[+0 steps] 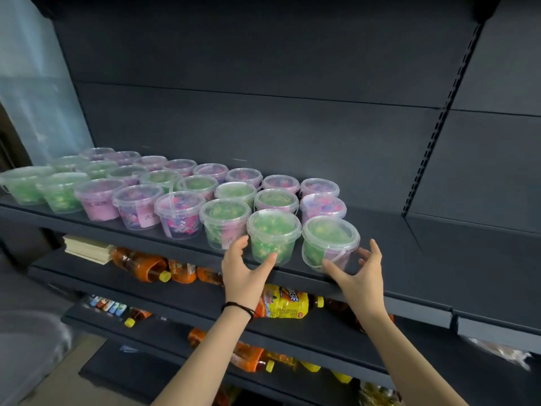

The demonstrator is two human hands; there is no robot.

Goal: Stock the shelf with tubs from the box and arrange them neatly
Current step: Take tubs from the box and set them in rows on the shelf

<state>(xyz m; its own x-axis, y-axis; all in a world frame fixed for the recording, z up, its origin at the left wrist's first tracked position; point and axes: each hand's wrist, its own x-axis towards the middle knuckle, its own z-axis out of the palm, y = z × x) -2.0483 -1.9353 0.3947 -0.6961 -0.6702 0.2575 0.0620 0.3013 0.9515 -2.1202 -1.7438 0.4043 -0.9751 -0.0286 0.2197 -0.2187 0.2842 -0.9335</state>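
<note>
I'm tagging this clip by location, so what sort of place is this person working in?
Probably a shop, or a mock-up of one: dark metal shelving with a slotted upright, rows of lidded tubs lined up on it, and bottled drinks lying on the lower shelves.

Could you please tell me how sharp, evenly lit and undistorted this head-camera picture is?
Head view: the wide-angle lens leans the slotted upright; the far-left tubs and the grey shape at lower left are blurred; the front green tub at the left hand and the end tub at the right hand are sharp; light is dim, faint glare on lids.
</note>
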